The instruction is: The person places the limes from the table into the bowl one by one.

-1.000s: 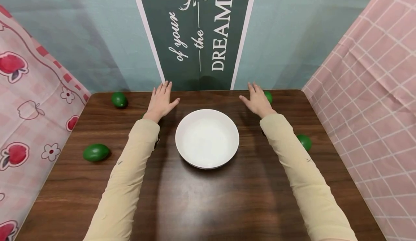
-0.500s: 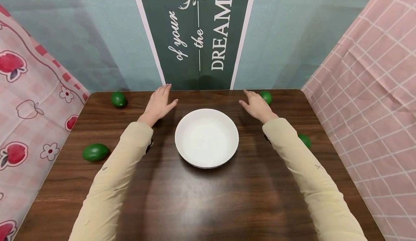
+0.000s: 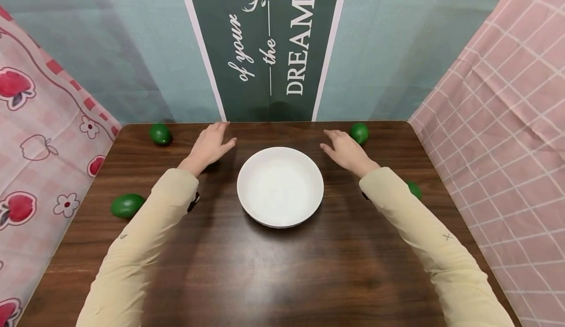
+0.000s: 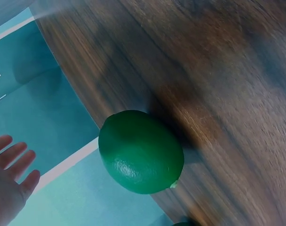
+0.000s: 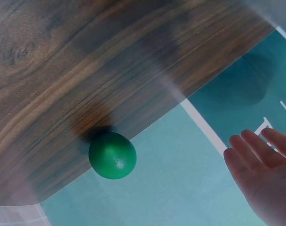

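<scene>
A round white bowl [image 3: 280,187] sits in the middle of the wooden table. My left hand [image 3: 206,146] is stretched out beyond the bowl's left side, its fingers extended and holding nothing. Close by in the left wrist view lies a green lime [image 4: 140,151], which the hand or arm hides in the head view. On the other side, my right hand [image 3: 348,153] is held out, palm down and holding nothing. A second lime [image 3: 359,133] lies just past it at the back edge, and that lime [image 5: 112,155] shows apart from the hand in the right wrist view.
More limes lie about: one at the back left [image 3: 160,134], one at the left [image 3: 127,206] partly behind my sleeve, and one at the right [image 3: 414,189] mostly behind my other sleeve. Cloth hangings [image 3: 375,47] enclose the table's back and sides.
Both hands have drawn back from the rear edge toward me, and the forearms have swung outward. The lime beside my right hand now shows more fully. The bowl stays put.
</scene>
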`<act>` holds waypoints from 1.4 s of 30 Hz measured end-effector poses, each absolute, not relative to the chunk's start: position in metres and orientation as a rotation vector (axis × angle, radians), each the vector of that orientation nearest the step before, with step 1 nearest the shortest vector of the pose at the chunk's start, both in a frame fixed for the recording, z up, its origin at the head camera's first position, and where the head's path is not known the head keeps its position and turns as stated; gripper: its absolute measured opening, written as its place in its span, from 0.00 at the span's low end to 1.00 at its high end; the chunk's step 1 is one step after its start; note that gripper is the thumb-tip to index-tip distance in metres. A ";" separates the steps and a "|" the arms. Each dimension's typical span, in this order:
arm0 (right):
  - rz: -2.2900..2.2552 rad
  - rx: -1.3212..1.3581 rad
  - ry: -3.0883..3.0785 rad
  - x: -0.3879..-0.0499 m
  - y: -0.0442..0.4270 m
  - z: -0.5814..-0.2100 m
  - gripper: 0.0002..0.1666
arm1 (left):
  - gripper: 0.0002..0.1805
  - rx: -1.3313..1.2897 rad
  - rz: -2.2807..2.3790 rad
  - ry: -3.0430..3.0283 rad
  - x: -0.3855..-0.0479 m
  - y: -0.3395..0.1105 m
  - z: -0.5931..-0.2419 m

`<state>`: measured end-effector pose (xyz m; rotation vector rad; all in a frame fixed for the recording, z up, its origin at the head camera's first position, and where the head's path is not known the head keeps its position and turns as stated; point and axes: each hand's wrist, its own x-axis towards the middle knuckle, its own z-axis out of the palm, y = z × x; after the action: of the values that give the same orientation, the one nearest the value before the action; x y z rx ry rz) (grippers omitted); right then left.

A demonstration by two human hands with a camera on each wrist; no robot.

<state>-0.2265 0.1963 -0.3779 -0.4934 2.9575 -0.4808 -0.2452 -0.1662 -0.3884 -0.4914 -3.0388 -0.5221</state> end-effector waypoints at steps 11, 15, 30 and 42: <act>-0.455 -0.533 2.987 -0.208 0.198 -0.375 0.31 | 0.32 -0.500 -0.490 -3.119 -0.239 -0.175 -0.386; -0.460 -0.550 3.007 -0.200 0.196 -0.372 0.30 | 0.32 -0.514 -0.476 -3.130 -0.237 -0.177 -0.385; -0.550 -0.681 3.093 -0.175 0.191 -0.375 0.25 | 0.29 -0.520 -0.471 -3.129 -0.230 -0.189 -0.393; -0.642 -0.788 3.166 -0.156 0.183 -0.387 0.23 | 0.29 -0.482 -0.443 -3.171 -0.229 -0.199 -0.404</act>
<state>-0.1557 0.1830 -0.3867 -0.7885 3.1659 -0.6424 -0.2286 -0.1994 -0.4037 -0.4815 -3.1707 -0.4430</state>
